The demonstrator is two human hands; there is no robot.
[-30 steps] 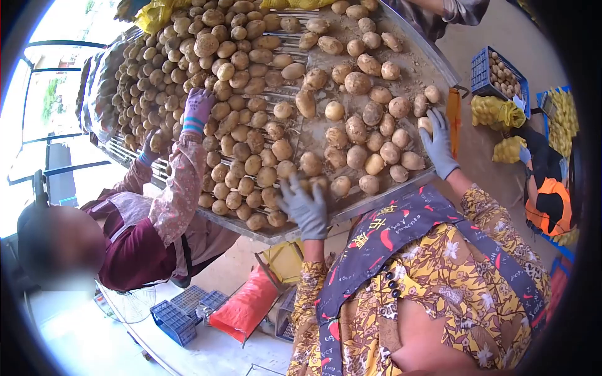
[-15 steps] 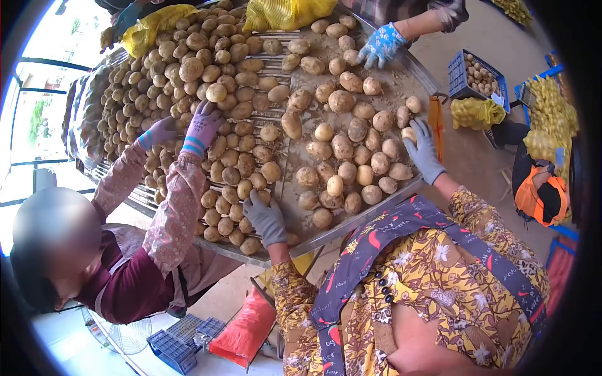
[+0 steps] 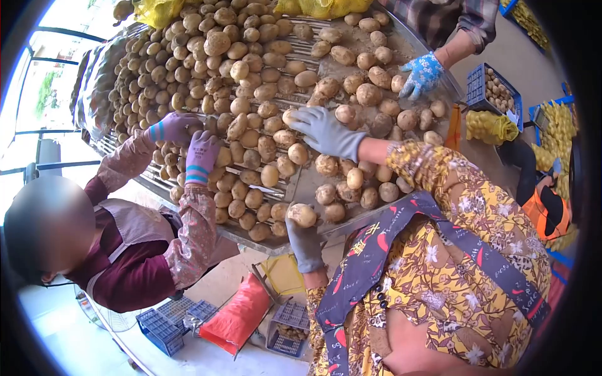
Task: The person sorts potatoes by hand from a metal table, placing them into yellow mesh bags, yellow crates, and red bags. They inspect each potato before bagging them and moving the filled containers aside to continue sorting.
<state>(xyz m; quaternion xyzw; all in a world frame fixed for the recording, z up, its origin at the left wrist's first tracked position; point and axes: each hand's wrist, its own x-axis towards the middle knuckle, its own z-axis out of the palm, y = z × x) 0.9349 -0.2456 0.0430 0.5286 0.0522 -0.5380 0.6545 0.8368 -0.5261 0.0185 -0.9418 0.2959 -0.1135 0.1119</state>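
Near the table's front edge my left hand, in a grey glove, holds a potato with its palm turned up. My right hand, gloved in the same grey, reaches left across the sorting table. At its fingertips is another potato, gripped over the edge of the slatted part. Beneath my right forearm lie several loose potatoes on the flat, dirt-strewn metal. A dense heap of potatoes covers the slats to the left.
A co-worker's purple-gloved hands are among potatoes at left. Another person's blue flowered glove hovers at upper right. Yellow net bags lie at the far edge. Blue crates, a red sack and a potato crate stand on the floor.
My right hand has swung left from the table's right side to the slats. My left hand has drawn back towards me and turned up, now with a potato. The co-worker's purple gloves have shifted.
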